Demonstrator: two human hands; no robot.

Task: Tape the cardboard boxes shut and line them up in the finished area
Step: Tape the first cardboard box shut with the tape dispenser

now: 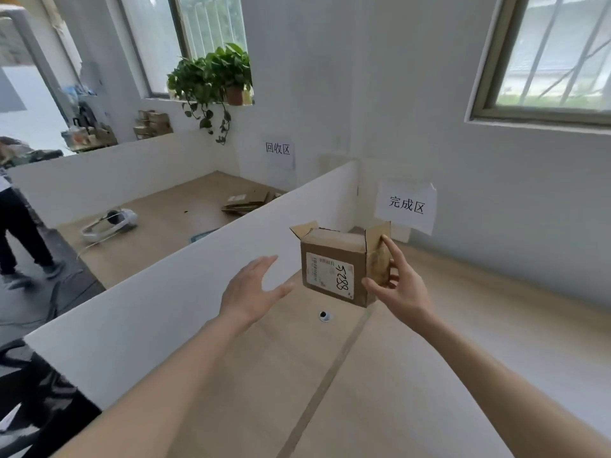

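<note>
Here your right hand [398, 285] holds the small brown cardboard box with the white shipping label [334, 266] by its right end, flaps still up, lifted above the pale wooden desk [463, 342] below the finished-area sign [406, 204]; your left hand [253, 289], grip released, reaches in to steady it.

Both bare arms reach forward. The left hand [251, 289] is open with spread fingers, holding nothing. The right hand [398, 285] grips the cardboard box [334, 269] at its right side.
</note>
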